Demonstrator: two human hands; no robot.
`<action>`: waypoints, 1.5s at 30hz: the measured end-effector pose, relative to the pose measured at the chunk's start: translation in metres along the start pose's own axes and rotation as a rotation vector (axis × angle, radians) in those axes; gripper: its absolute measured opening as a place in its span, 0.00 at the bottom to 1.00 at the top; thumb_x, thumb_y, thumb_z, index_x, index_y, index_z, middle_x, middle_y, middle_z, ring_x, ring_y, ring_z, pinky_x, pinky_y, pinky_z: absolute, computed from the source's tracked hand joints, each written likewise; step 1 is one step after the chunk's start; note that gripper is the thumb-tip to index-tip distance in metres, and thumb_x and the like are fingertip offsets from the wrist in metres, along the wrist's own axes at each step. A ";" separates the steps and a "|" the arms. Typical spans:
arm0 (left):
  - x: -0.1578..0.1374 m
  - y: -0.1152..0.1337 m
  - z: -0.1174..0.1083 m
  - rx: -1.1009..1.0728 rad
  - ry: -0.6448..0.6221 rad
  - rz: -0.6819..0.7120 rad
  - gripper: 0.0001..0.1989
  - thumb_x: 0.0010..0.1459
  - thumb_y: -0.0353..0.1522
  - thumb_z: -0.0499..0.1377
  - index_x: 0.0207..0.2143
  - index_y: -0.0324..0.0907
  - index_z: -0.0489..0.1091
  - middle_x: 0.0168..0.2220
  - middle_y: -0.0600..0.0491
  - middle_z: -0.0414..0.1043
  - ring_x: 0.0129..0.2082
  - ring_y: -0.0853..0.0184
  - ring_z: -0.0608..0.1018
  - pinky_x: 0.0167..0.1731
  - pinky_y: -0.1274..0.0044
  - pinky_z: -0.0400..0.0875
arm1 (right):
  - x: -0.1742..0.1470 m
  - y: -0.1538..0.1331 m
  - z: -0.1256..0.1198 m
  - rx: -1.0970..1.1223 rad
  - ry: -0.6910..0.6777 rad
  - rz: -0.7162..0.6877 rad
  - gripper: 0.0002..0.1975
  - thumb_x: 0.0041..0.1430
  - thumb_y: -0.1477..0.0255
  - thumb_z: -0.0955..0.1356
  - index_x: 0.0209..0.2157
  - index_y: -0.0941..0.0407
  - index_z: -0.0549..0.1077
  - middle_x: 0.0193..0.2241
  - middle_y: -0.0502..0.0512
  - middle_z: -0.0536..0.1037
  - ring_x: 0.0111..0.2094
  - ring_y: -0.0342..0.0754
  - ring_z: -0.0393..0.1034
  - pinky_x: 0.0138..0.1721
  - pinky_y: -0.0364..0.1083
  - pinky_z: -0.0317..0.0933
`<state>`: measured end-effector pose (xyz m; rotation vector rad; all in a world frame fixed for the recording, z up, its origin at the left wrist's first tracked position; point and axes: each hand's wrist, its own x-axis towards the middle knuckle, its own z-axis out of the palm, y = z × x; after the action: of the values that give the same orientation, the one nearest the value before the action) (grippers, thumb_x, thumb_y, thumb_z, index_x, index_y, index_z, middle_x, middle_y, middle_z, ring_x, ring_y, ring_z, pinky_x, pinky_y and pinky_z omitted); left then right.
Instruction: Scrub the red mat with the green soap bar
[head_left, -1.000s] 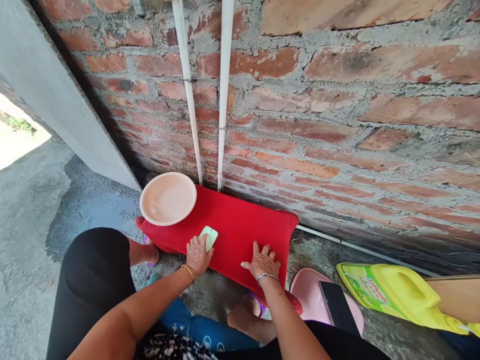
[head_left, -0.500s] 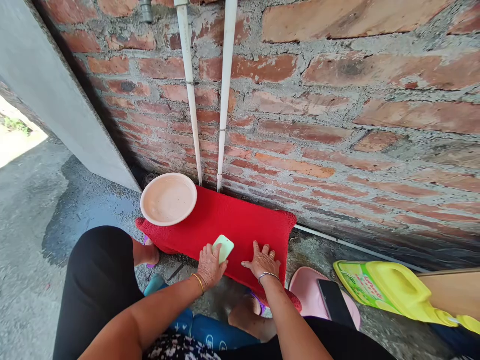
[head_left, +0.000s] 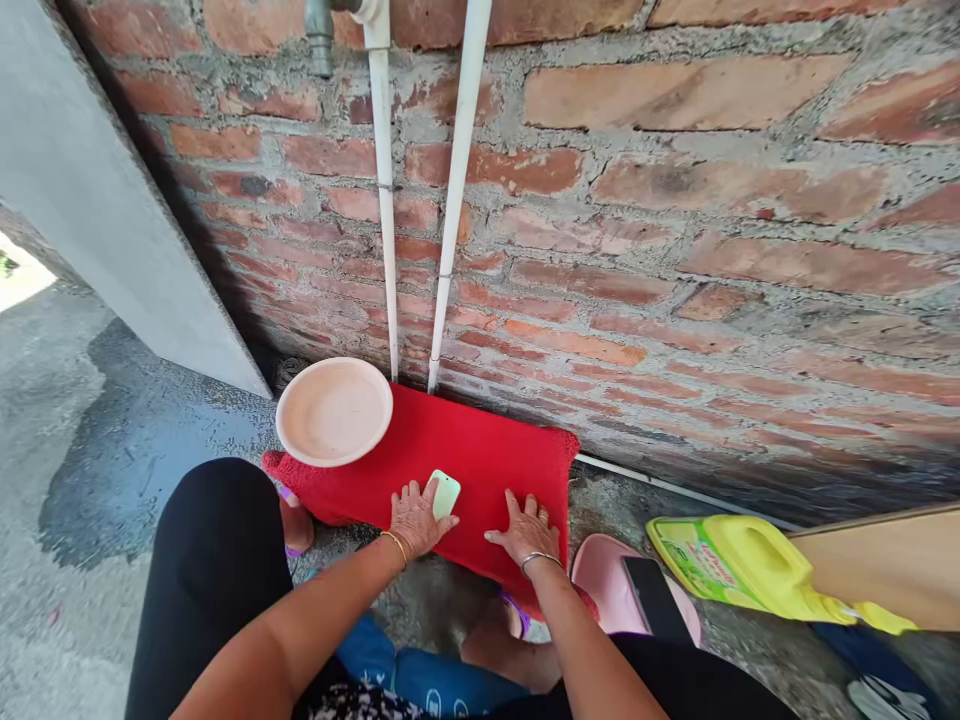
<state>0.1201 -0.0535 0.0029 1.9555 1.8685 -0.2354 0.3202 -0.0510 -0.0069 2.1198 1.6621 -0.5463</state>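
Note:
My left hand [head_left: 418, 517] is by the front edge of a red cloth [head_left: 480, 450], which is spread over a low oblong support. Between its thumb and index finger is a pale green, round-cornered block [head_left: 445, 493] with a small hole near one end, like the back of a scrubbing brush. The block's underside is hidden, and the other left fingers spread on the cloth. To the right, my right hand [head_left: 529, 530] presses flat on the same cloth, fingers apart and holding nothing. On the cloth's left end stands a pale pink basin [head_left: 334, 412].
A brick wall [head_left: 585, 300] with white pipes [head_left: 388, 230] rises behind the cloth. A grey slab [head_left: 142, 200] leans at left. At right are a pink stool [head_left: 600, 575] with a black phone [head_left: 656, 600] on it and a yellow detergent bottle [head_left: 739, 565]. The floor at left is wet.
My view has shifted slightly. My left hand and the green block have moved a little forward over the cloth, and my right hand stays flat near the right end.

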 end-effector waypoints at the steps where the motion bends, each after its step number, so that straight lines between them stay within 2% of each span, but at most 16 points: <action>1: 0.005 -0.009 -0.009 0.002 -0.019 0.005 0.39 0.55 0.56 0.47 0.64 0.49 0.50 0.56 0.42 0.61 0.55 0.53 0.65 0.53 0.60 0.59 | -0.001 0.000 -0.001 -0.001 0.000 0.006 0.42 0.51 0.56 0.68 0.65 0.50 0.50 0.64 0.66 0.49 0.63 0.64 0.46 0.53 0.61 0.50; 5: 0.029 -0.054 -0.043 0.067 -0.079 0.086 0.35 0.58 0.50 0.50 0.65 0.49 0.48 0.62 0.42 0.55 0.61 0.52 0.60 0.57 0.60 0.56 | -0.012 -0.008 -0.009 0.015 0.021 0.017 0.39 0.52 0.60 0.68 0.63 0.50 0.53 0.63 0.65 0.52 0.62 0.61 0.50 0.54 0.58 0.51; 8: 0.045 -0.082 -0.056 0.171 -0.234 0.255 0.47 0.48 0.47 0.63 0.66 0.51 0.43 0.67 0.43 0.45 0.65 0.51 0.53 0.58 0.62 0.55 | -0.025 -0.023 -0.018 0.103 0.072 0.004 0.33 0.56 0.63 0.66 0.62 0.51 0.56 0.61 0.64 0.56 0.58 0.58 0.57 0.53 0.54 0.53; 10: 0.052 -0.092 -0.055 0.242 -0.319 0.336 0.57 0.39 0.48 0.68 0.66 0.53 0.40 0.68 0.43 0.36 0.66 0.47 0.46 0.59 0.58 0.52 | -0.033 -0.038 -0.022 0.223 0.117 0.000 0.31 0.58 0.62 0.63 0.62 0.53 0.56 0.60 0.64 0.58 0.57 0.55 0.59 0.52 0.51 0.55; 13: 0.057 -0.095 -0.044 0.322 -0.352 0.364 0.66 0.29 0.50 0.71 0.66 0.54 0.36 0.68 0.42 0.25 0.66 0.40 0.38 0.57 0.48 0.48 | -0.042 -0.068 -0.022 0.430 0.126 0.062 0.34 0.59 0.54 0.60 0.63 0.55 0.53 0.57 0.65 0.61 0.56 0.54 0.61 0.50 0.50 0.58; 16: 0.058 -0.094 -0.029 0.360 -0.317 0.338 0.69 0.26 0.51 0.71 0.66 0.55 0.34 0.68 0.43 0.19 0.64 0.37 0.32 0.53 0.41 0.44 | -0.044 -0.100 -0.016 0.527 0.089 0.141 0.41 0.56 0.48 0.59 0.64 0.56 0.49 0.55 0.69 0.62 0.53 0.58 0.63 0.46 0.53 0.60; 20: 0.062 -0.095 -0.019 0.365 -0.306 0.331 0.69 0.27 0.50 0.71 0.65 0.55 0.32 0.67 0.42 0.17 0.64 0.35 0.31 0.51 0.38 0.42 | -0.039 -0.133 -0.009 0.489 0.113 0.155 0.46 0.51 0.49 0.65 0.64 0.56 0.47 0.53 0.70 0.62 0.49 0.60 0.65 0.42 0.53 0.61; 25: 0.066 -0.096 -0.019 0.343 -0.328 0.331 0.70 0.26 0.50 0.71 0.65 0.55 0.31 0.67 0.41 0.17 0.64 0.35 0.31 0.51 0.38 0.42 | -0.035 -0.150 -0.005 0.429 0.102 0.154 0.47 0.48 0.55 0.69 0.65 0.51 0.45 0.49 0.66 0.64 0.47 0.59 0.66 0.38 0.51 0.62; 28: 0.066 -0.095 -0.020 0.348 -0.342 0.331 0.70 0.27 0.50 0.71 0.65 0.54 0.31 0.67 0.41 0.16 0.64 0.37 0.30 0.52 0.39 0.42 | -0.036 -0.145 -0.004 0.391 0.070 0.144 0.44 0.49 0.59 0.68 0.65 0.49 0.46 0.48 0.63 0.63 0.47 0.57 0.66 0.40 0.50 0.62; 31: 0.066 -0.094 -0.020 0.376 -0.343 0.325 0.69 0.28 0.50 0.71 0.65 0.54 0.30 0.67 0.41 0.16 0.64 0.37 0.30 0.52 0.39 0.42 | -0.039 -0.116 -0.001 0.350 0.038 0.132 0.37 0.53 0.64 0.65 0.64 0.46 0.49 0.48 0.60 0.63 0.48 0.55 0.66 0.42 0.50 0.61; 34: 0.065 -0.093 -0.022 0.384 -0.350 0.319 0.69 0.28 0.50 0.71 0.65 0.54 0.30 0.67 0.40 0.17 0.64 0.36 0.30 0.51 0.38 0.42 | -0.042 -0.070 0.004 0.385 0.046 0.269 0.34 0.56 0.64 0.62 0.64 0.49 0.50 0.47 0.60 0.64 0.46 0.54 0.68 0.43 0.49 0.61; 37: 0.065 -0.092 -0.024 0.365 -0.355 0.318 0.70 0.27 0.49 0.72 0.65 0.55 0.30 0.67 0.41 0.17 0.64 0.36 0.30 0.51 0.37 0.41 | -0.046 -0.040 0.012 0.471 0.150 0.411 0.35 0.57 0.62 0.61 0.64 0.55 0.49 0.46 0.63 0.66 0.43 0.56 0.69 0.43 0.50 0.61; 38: 0.065 -0.091 -0.024 0.364 -0.359 0.312 0.70 0.27 0.49 0.72 0.65 0.55 0.30 0.67 0.41 0.17 0.64 0.36 0.29 0.50 0.37 0.41 | -0.048 -0.040 0.014 0.483 0.203 0.400 0.35 0.57 0.62 0.61 0.63 0.56 0.50 0.46 0.64 0.66 0.44 0.57 0.68 0.43 0.50 0.61; 40: 0.065 -0.090 -0.023 0.368 -0.362 0.280 0.71 0.26 0.47 0.73 0.65 0.56 0.29 0.67 0.42 0.16 0.63 0.36 0.28 0.49 0.35 0.42 | -0.051 -0.053 0.016 0.475 0.274 0.272 0.33 0.55 0.63 0.63 0.61 0.56 0.54 0.48 0.64 0.66 0.48 0.56 0.66 0.46 0.49 0.60; 43: 0.067 -0.087 -0.017 0.357 -0.367 0.200 0.72 0.24 0.45 0.73 0.64 0.59 0.27 0.66 0.44 0.14 0.62 0.34 0.27 0.45 0.33 0.47 | -0.052 -0.093 0.014 0.396 0.232 -0.010 0.30 0.53 0.65 0.66 0.58 0.51 0.61 0.49 0.59 0.67 0.49 0.54 0.65 0.49 0.46 0.57; 45: 0.067 -0.086 -0.014 0.345 -0.362 0.172 0.72 0.23 0.46 0.73 0.63 0.61 0.26 0.66 0.46 0.14 0.62 0.33 0.26 0.43 0.33 0.49 | -0.050 -0.111 0.012 0.331 0.185 -0.122 0.29 0.52 0.65 0.67 0.57 0.49 0.63 0.48 0.58 0.67 0.48 0.53 0.65 0.49 0.46 0.56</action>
<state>0.0391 0.0136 -0.0278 2.1042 1.4923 -0.8456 0.2001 -0.0737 0.0025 2.3728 1.9254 -0.7247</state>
